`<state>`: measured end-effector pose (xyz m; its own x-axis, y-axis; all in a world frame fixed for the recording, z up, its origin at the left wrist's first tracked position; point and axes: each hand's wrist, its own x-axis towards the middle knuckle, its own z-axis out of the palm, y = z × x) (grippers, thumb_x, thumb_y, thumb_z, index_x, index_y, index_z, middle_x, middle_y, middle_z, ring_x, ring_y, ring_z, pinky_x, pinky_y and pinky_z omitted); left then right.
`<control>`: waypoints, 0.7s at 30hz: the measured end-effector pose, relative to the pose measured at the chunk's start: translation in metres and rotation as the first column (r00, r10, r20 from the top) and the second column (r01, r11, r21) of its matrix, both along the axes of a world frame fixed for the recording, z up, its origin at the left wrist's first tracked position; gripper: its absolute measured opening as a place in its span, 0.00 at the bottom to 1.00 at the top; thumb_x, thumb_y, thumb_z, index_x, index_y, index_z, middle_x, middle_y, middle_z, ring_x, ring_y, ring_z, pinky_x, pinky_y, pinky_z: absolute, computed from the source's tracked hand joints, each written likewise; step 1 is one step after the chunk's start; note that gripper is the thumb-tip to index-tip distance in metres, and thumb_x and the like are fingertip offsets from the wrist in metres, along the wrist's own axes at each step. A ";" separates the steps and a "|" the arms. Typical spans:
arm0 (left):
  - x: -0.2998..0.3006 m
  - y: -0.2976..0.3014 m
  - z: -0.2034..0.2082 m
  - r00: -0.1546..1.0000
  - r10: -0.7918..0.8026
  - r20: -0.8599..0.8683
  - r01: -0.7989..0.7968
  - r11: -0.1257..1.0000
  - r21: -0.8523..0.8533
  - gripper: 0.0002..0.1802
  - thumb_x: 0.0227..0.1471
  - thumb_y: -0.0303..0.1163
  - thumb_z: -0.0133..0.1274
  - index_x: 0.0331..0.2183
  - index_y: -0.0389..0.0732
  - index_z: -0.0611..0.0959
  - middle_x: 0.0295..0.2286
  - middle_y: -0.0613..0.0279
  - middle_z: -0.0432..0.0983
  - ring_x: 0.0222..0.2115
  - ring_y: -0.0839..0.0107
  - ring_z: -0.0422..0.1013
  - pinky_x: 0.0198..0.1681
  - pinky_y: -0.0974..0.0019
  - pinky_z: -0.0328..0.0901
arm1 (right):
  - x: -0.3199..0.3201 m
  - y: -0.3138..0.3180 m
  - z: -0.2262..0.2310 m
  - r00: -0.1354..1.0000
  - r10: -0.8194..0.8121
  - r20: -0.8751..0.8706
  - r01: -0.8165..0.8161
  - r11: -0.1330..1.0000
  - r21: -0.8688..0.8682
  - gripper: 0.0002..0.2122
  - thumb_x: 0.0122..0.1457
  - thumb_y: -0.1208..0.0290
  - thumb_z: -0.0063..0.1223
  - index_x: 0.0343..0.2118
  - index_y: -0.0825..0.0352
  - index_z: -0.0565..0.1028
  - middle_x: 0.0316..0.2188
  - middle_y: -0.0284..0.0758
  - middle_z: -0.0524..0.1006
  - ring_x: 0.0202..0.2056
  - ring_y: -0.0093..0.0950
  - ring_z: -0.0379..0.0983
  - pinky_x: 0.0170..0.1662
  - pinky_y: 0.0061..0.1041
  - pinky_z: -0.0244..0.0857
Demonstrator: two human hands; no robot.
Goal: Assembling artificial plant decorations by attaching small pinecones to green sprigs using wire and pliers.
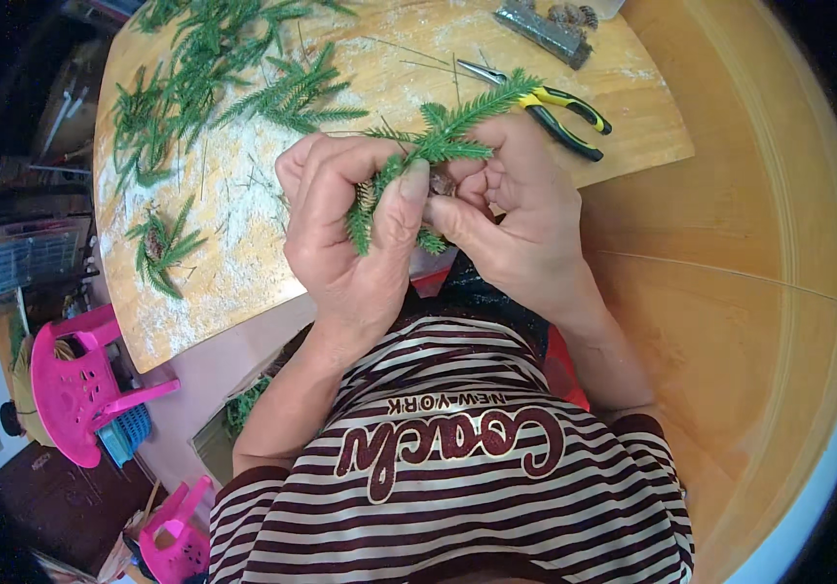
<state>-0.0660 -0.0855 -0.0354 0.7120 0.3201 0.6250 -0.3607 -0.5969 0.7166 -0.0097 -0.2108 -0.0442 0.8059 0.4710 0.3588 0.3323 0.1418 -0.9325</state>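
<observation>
Near the table's front edge, both my hands are closed on one green artificial pine sprig [457,131]. My left hand [350,214] pinches its stem between thumb and fingers. A small brown pine cone [367,198] shows among the needles beside that thumb. With thumb and curled fingers, my right hand [516,209] grips a second brown cone [441,183] at the sprig's base. The fingertips hide part of the join. Just beyond my right hand lie long-nose pliers [564,112] with yellow and black handles, their jaws pointing left.
Loose green sprigs [209,68] cover the table's far left. A finished-looking sprig with a cone [157,243] lies at the left. Thin wires [409,49] and a clear packet [545,34] are at the back. White powder dusts the wooden table [632,136]. Pink plastic chairs [77,389] stand lower left.
</observation>
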 end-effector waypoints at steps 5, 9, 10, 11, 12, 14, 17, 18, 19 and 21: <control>0.001 0.001 -0.001 0.997 0.009 0.080 -0.017 0.994 0.104 0.06 0.45 0.26 0.57 0.29 0.36 0.77 0.27 0.61 0.71 0.31 0.65 0.61 0.41 0.63 0.55 | -0.003 -0.007 0.004 0.994 0.098 -0.052 -0.102 0.991 -0.085 0.17 0.52 0.86 0.53 0.44 0.72 0.63 0.34 0.36 0.73 0.30 0.14 0.69 0.30 0.11 0.64; 0.000 0.004 0.001 0.996 -0.010 0.088 -0.006 0.983 0.185 0.06 0.45 0.25 0.56 0.29 0.36 0.77 0.26 0.61 0.72 0.30 0.65 0.61 0.40 0.63 0.54 | -0.006 -0.006 0.001 0.996 0.074 -0.058 -0.076 0.996 -0.039 0.18 0.52 0.85 0.54 0.44 0.72 0.62 0.35 0.36 0.73 0.29 0.14 0.68 0.30 0.11 0.63; -0.001 0.005 0.001 0.996 -0.015 0.083 -0.002 0.978 0.208 0.06 0.45 0.25 0.56 0.29 0.36 0.77 0.26 0.60 0.72 0.30 0.65 0.61 0.40 0.63 0.54 | -0.007 -0.005 0.000 0.993 0.083 -0.088 -0.086 0.996 -0.033 0.18 0.52 0.85 0.54 0.44 0.72 0.62 0.35 0.36 0.73 0.29 0.14 0.68 0.30 0.11 0.63; -0.002 0.005 0.000 0.997 -0.017 0.081 0.000 0.978 0.209 0.06 0.45 0.25 0.56 0.29 0.36 0.77 0.26 0.60 0.72 0.30 0.65 0.61 0.40 0.63 0.54 | -0.008 -0.005 -0.001 0.989 0.093 -0.117 -0.097 0.995 -0.026 0.18 0.52 0.85 0.54 0.44 0.72 0.62 0.35 0.36 0.73 0.29 0.14 0.68 0.30 0.11 0.63; -0.003 0.006 -0.001 0.996 -0.018 0.082 0.001 0.979 0.202 0.06 0.46 0.25 0.56 0.29 0.36 0.77 0.26 0.60 0.72 0.30 0.65 0.61 0.40 0.63 0.54 | -0.009 -0.005 -0.001 0.984 0.103 -0.145 -0.107 0.994 -0.020 0.18 0.52 0.84 0.54 0.44 0.72 0.62 0.35 0.36 0.73 0.29 0.14 0.68 0.30 0.11 0.63; -0.004 0.007 -0.002 0.996 -0.019 0.087 0.002 0.982 0.188 0.06 0.46 0.25 0.55 0.29 0.35 0.77 0.26 0.60 0.72 0.29 0.65 0.61 0.41 0.64 0.53 | -0.009 -0.005 -0.001 0.986 0.107 -0.127 -0.111 0.994 -0.024 0.18 0.52 0.84 0.54 0.44 0.72 0.62 0.35 0.36 0.73 0.29 0.14 0.68 0.30 0.11 0.64; -0.002 0.004 -0.003 0.995 0.001 0.102 -0.016 0.989 0.148 0.05 0.46 0.25 0.55 0.29 0.35 0.77 0.26 0.61 0.71 0.30 0.66 0.61 0.41 0.64 0.53 | -0.010 -0.005 -0.002 0.989 0.122 -0.089 -0.125 0.992 -0.034 0.18 0.52 0.84 0.55 0.44 0.72 0.62 0.35 0.37 0.73 0.30 0.14 0.68 0.30 0.11 0.64; -0.002 0.003 -0.003 0.994 0.011 0.112 -0.026 0.992 0.127 0.05 0.46 0.25 0.54 0.29 0.35 0.77 0.26 0.61 0.71 0.30 0.66 0.61 0.41 0.65 0.53 | -0.011 -0.005 -0.001 0.989 0.124 -0.083 -0.126 0.992 -0.026 0.18 0.52 0.84 0.55 0.44 0.72 0.62 0.35 0.36 0.73 0.30 0.14 0.68 0.30 0.11 0.64; -0.001 0.002 -0.002 0.994 0.011 0.113 -0.025 0.991 0.129 0.05 0.46 0.25 0.54 0.29 0.35 0.77 0.26 0.61 0.71 0.30 0.66 0.61 0.41 0.65 0.53 | -0.012 -0.004 -0.001 0.989 0.126 -0.076 -0.128 0.992 -0.018 0.18 0.52 0.84 0.54 0.44 0.72 0.62 0.34 0.36 0.73 0.30 0.14 0.68 0.30 0.11 0.64; -0.001 0.000 -0.002 0.994 0.000 0.106 -0.008 0.997 0.074 0.04 0.47 0.24 0.54 0.28 0.35 0.77 0.25 0.62 0.71 0.30 0.67 0.61 0.41 0.65 0.53 | -0.014 -0.004 -0.003 0.989 0.126 -0.073 -0.127 0.992 -0.011 0.18 0.52 0.84 0.54 0.44 0.72 0.62 0.34 0.36 0.73 0.30 0.14 0.68 0.30 0.10 0.64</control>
<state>-0.0675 -0.0854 -0.0372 0.6389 0.2728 0.7193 -0.4297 -0.6489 0.6279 -0.0233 -0.2148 -0.0467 0.7632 0.5756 0.2936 0.2441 0.1639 -0.9558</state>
